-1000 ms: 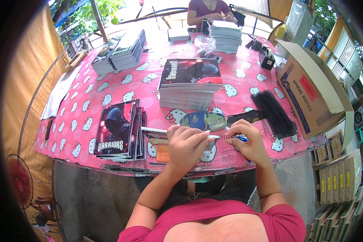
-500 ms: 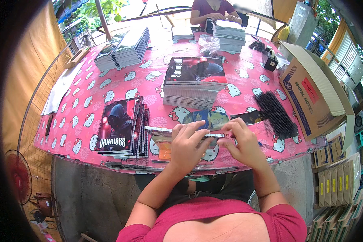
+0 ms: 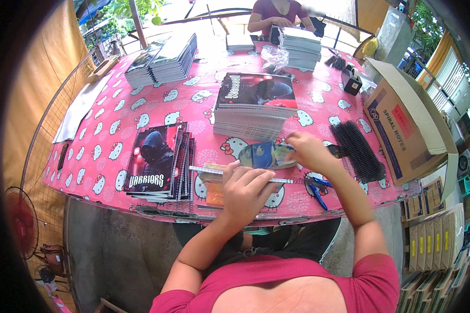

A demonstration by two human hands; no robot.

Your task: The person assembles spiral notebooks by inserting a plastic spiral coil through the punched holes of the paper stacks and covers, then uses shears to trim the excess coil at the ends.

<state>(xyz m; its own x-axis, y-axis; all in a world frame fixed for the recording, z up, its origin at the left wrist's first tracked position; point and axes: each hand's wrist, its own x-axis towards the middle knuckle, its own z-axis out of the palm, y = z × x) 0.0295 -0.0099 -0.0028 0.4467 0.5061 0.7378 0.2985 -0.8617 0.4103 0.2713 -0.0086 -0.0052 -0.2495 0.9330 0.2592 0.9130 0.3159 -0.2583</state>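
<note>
My left hand [image 3: 244, 190] is closed over a thin notebook [image 3: 209, 170] held edge-on above the near table edge, its long edge running left to right. A dark spiral coil [image 3: 298, 181] sticks out past the notebook's right end. My right hand [image 3: 312, 152] is over the right end of a blue and yellowish printed piece [image 3: 263, 155], fingers bent and thumb drawn in. Its fingertips are partly hidden; whatever they pinch cannot be made out. Blue-handled pliers [image 3: 317, 191] lie on the table below my right wrist. An orange item [image 3: 214, 194] shows beneath the notebook.
Dark-covered notebooks stand stacked in the middle [image 3: 256, 112], front left [image 3: 154, 161] and back left [image 3: 164, 62]. Black spiral coils [image 3: 356, 151] lie to the right, beside an open cardboard box [image 3: 407, 125]. Across the table a person [image 3: 282, 15] sits behind another stack [image 3: 299, 49].
My right hand has left the coil at the notebook's right end and moved up to the blue printed piece. The pliers now show fully. My left hand stays on the notebook.
</note>
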